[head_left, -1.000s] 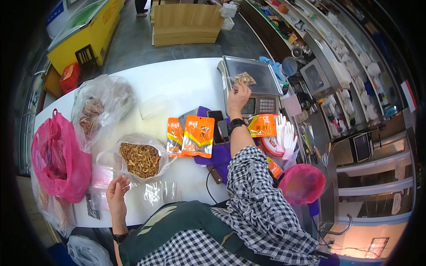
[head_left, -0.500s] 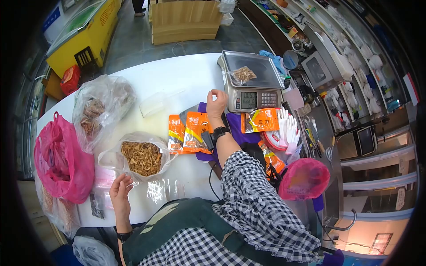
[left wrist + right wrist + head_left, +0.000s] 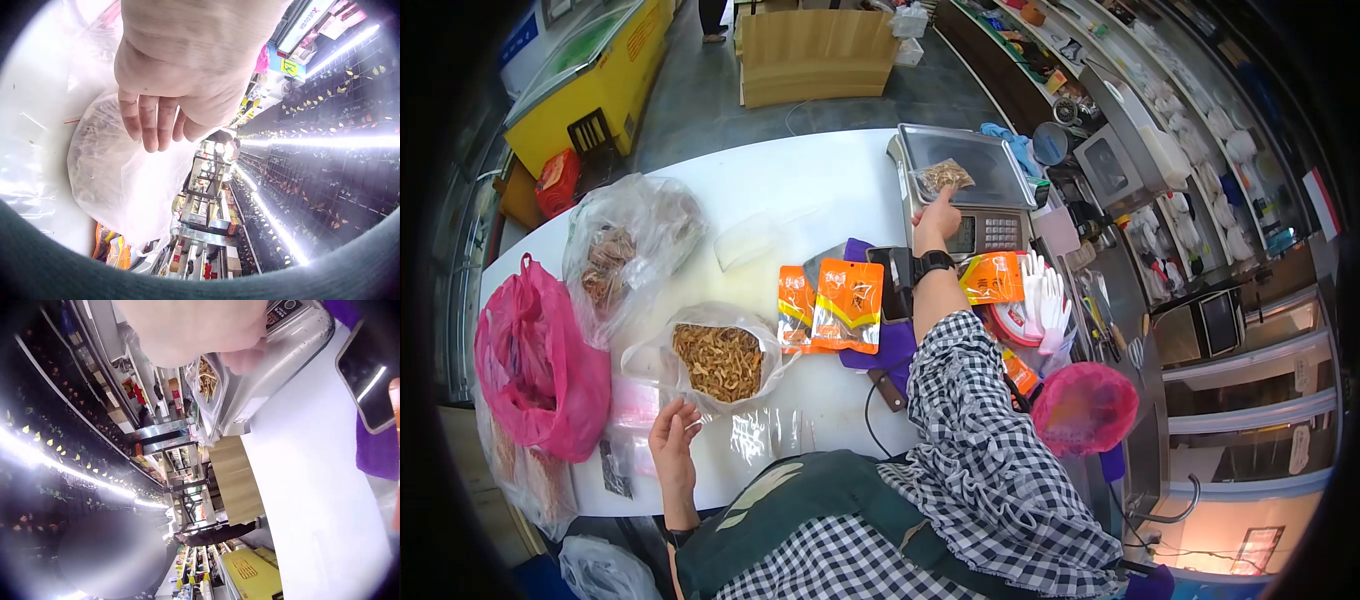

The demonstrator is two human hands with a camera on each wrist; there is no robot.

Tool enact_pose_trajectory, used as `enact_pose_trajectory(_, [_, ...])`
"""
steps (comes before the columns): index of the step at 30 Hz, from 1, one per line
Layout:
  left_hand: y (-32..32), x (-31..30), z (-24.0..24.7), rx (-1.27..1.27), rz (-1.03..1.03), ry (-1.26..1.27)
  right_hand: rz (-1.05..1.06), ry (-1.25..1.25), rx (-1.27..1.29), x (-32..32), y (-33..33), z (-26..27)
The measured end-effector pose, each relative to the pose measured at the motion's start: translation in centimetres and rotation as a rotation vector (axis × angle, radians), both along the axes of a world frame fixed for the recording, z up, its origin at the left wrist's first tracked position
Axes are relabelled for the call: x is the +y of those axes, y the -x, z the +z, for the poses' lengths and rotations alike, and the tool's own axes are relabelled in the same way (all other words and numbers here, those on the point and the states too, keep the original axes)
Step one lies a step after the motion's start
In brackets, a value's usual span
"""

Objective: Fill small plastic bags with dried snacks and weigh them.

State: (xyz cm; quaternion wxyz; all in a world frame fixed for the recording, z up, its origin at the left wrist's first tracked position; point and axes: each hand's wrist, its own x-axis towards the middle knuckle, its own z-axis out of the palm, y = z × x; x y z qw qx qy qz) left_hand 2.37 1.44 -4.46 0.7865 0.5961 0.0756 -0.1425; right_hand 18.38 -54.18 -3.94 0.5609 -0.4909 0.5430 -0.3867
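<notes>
A small clear bag of dried pieces (image 3: pixel 945 175) lies on the pan of the scale (image 3: pixel 990 160); the right wrist view shows the bag (image 3: pixel 208 381) too. My right hand (image 3: pixel 937 220) is at the near edge of the pan, index finger extended onto the bag, other fingers bent. Its fingertips are partly hidden in the right wrist view. My left hand (image 3: pixel 672 450) hangs relaxed, holding nothing, just in front of an open plastic bag of brown dried strips (image 3: pixel 718 360). In the left wrist view the left hand (image 3: pixel 181 81) hangs over that white bag (image 3: pixel 125 169).
Orange packets (image 3: pixel 847 305) and a phone (image 3: pixel 890 285) lie on purple cloth mid-table. Further left are a pink bag (image 3: pixel 540 370) and a clear bag (image 3: pixel 635 240). White gloves (image 3: pixel 1045 300) lie right of my forearm. Flat clear bags (image 3: pixel 765 435) are near the front edge.
My right hand drew back from the scale toward the packets, leaving the small bag on the pan, then returned to touch it. My left hand has barely moved.
</notes>
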Motion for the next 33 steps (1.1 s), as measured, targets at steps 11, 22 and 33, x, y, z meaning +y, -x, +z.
enact_pose_trajectory(11, [0.3, 0.0, 0.7, 0.016, 0.015, -0.019, 0.005, -0.077, 0.120, 0.5, -0.9, -0.3])
enact_pose_trajectory(22, [-0.1, -2.2, 2.5, -0.020, -0.060, -0.092, 0.183, -0.054, -0.349, 2.0, -3.1, 1.4])
enact_pose_trajectory(33, [-4.4, -6.4, 10.0, -0.414, 0.013, -0.098, 1.047, -0.578, -0.688, 27.8, 6.4, 11.3])
